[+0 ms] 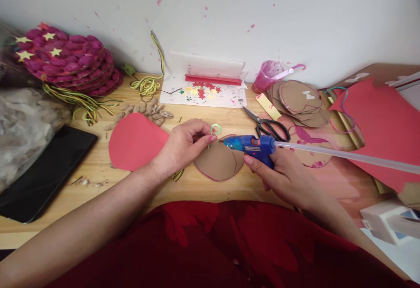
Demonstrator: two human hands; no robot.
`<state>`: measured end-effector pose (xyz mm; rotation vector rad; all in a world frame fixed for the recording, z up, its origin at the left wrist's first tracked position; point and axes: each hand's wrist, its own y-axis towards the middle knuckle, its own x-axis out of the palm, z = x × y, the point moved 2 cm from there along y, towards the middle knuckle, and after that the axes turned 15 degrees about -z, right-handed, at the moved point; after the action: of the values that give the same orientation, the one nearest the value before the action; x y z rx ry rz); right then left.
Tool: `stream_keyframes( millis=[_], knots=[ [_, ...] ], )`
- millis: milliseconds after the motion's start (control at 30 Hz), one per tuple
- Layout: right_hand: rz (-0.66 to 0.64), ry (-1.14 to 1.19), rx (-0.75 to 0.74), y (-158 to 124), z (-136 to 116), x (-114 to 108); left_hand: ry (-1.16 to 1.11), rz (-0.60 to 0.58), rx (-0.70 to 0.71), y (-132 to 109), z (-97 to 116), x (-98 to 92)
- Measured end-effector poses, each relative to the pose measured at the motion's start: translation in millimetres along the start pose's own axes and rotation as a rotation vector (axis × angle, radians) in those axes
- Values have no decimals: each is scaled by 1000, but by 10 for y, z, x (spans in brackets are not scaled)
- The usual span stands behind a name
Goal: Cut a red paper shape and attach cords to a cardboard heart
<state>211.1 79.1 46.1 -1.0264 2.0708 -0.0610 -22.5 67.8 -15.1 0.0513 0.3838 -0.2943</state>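
A blue glue gun [252,144] with a long clear glue stick out of its back is gripped in my right hand [285,174]. Its nozzle points left, close to the fingertips of my left hand [183,144]. Thumb and index finger of that hand pinch a thin cord with a green loop [216,128] at the top edge of a round cardboard piece [218,165]. The cardboard has a dark outline and lies on the wooden table [183,192]. Left of it lies a red rounded paper shape [134,141], partly behind my left hand.
Black scissors [267,125], cardboard pieces [300,98] and a pink cup [265,76] stand behind on the right. Red paper [387,126] covers the far right. Paper stars [201,91], peanuts [152,111], a purple stack [72,60] and a black phone [46,174] lie back and left.
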Motion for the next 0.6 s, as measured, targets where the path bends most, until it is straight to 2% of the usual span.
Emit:
stream_keyframes(
  millis=[600],
  knots=[
    [-39, -35, 23, -34, -9, -62, -45, 18, -51, 17, 56, 11]
  ],
)
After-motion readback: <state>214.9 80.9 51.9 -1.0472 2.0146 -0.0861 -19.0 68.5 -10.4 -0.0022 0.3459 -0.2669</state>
